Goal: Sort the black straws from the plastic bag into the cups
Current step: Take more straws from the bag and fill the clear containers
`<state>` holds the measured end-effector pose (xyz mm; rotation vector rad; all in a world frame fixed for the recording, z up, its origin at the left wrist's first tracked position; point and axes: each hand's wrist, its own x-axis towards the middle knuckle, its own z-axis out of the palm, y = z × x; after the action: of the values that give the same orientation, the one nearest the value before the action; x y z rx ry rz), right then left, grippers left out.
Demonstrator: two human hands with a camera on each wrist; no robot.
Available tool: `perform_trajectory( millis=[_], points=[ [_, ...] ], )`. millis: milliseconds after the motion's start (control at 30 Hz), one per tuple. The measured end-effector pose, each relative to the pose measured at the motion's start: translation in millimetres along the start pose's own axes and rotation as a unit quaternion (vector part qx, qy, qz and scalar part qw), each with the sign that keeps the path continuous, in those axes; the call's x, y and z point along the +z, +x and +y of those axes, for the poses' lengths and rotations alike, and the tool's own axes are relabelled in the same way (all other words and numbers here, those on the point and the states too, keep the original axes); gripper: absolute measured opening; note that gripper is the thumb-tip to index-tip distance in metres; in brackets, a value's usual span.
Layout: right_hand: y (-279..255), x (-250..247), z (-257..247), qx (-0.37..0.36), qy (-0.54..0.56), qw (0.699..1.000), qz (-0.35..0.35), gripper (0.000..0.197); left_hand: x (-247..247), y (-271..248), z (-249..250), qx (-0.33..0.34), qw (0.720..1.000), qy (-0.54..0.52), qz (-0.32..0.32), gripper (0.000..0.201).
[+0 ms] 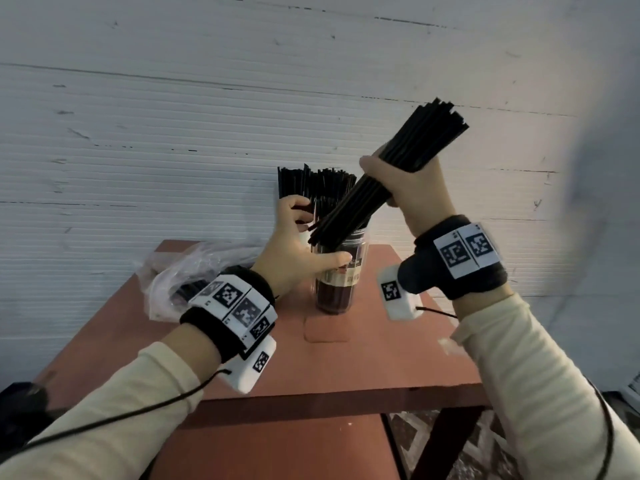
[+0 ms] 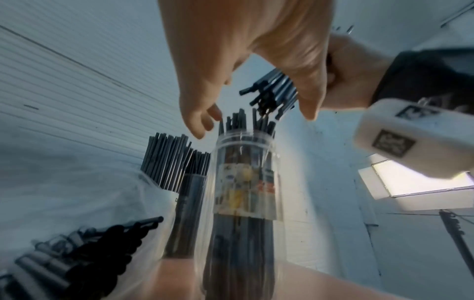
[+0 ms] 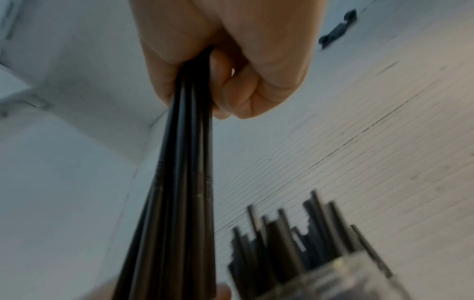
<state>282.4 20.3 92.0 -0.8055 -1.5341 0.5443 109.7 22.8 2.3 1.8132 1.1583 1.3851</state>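
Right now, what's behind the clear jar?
Behind the jar, a second cup packed with upright black straws. The left hand and jar cover most of it in the head view; its base is hidden.

Right hand [image 1: 408, 188] grips straw bundle [image 1: 391, 174] — slanted over clear cup [image 1: 341, 282].

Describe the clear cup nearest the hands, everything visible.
The clear cup is a tall, see-through plastic cylinder with a printed paper label around its middle. It stands upright on the red-brown table, in front of another straw-filled cup. Black straws stand inside it and stick out past its rim. The left hand sits at its upper part, thumb across the front. The bundle gripped by the right hand slants down toward its mouth.
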Motion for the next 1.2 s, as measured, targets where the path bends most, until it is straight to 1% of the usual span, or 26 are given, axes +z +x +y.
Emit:
perform_trajectory(
  millis=[33,67,133,200,300,367,467,533,633,700,767,800,833,900,967,1033,1067,1100,1133,1167,1200],
  points=[
    [9,-6,1,0.008,0.001,1.0,0.021,0.021,4,7,-3,-0.009,1.0,0.004,0.004,0.101],
    [17,-11,2,0.017,0.003,0.999,0.034,0.02,6,15,-6,-0.026,0.999,0.019,-0.008,0.11],
    [31,-17,7,0.033,0.01,0.998,0.046,0.019,10,30,-9,-0.058,0.996,0.039,-0.057,0.124],
    [42,-20,12,0.043,0.005,0.998,0.056,0.019,15,41,-11,-0.074,0.992,0.03,-0.1,0.13],
    [56,-22,19,0.062,-0.026,0.996,0.062,0.019,19,51,-19,-0.089,0.989,0.01,-0.119,0.133],
    [64,-20,25,0.082,-0.068,0.993,0.039,0.019,18,52,-25,-0.093,0.988,0.017,-0.123,0.127],
    [70,-11,32,0.099,-0.129,0.986,-0.028,0.022,15,52,-30,-0.083,0.988,0.039,-0.123,0.113],
    [69,-3,37,0.097,-0.165,0.979,-0.064,0.021,14,49,-29,-0.071,0.989,0.046,-0.119,0.103],
    [60,6,46,0.082,-0.195,0.972,-0.098,0.021,15,48,-30,-0.062,0.99,0.051,-0.113,0.095],
    [52,10,54,0.076,-0.22,0.963,-0.134,0.025,15,48,-31,-0.059,0.991,0.05,-0.11,0.09],
    [44,11,64,0.078,-0.257,0.947,-0.175,0.033,15,49,-33,-0.057,0.991,0.047,-0.111,0.09],
    [41,12,68,0.077,-0.275,0.941,-0.183,0.04,15,49,-34,-0.055,0.991,0.044,-0.112,0.092],
    [39,11,70,0.074,-0.282,0.941,-0.175,0.047,15,49,-35,-0.054,0.991,0.043,-0.114,0.095],
    [36,10,67,0.045,-0.235,0.962,-0.128,0.058,15,50,-36,-0.048,0.991,0.048,-0.116,0.098],
    [36,9,58,-0.009,-0.151,0.986,-0.07,0.064,15,49,-35,-0.044,0.991,0.059,-0.116,0.099],
    [37,10,47,-0.062,-0.097,0.992,-0.054,0.067,14,49,-34,-0.037,0.99,0.072,-0.113,0.092],
    [37,12,43,-0.085,-0.098,0.99,-0.062,0.064,14,49,-34,-0.034,0.99,0.076,-0.114,0.087],
    [37,14,42,-0.106,-0.117,0.985,-0.073,0.057,14,49,-33,-0.032,0.99,0.078,-0.116,0.084],
    [37,17,43,-0.125,-0.154,0.976,-0.087,0.046,14,49,-34,-0.033,0.99,0.077,-0.115,0.083],
    [36,20,45,-0.141,-0.207,0.963,-0.103,0.033,15,49,-34,-0.035,0.99,0.076,-0.113,0.083],
    [34,22,49,-0.15,-0.256,0.946,-0.127,0.025,15,49,-34,-0.037,0.99,0.075,-0.11,0.083]
  ],
)
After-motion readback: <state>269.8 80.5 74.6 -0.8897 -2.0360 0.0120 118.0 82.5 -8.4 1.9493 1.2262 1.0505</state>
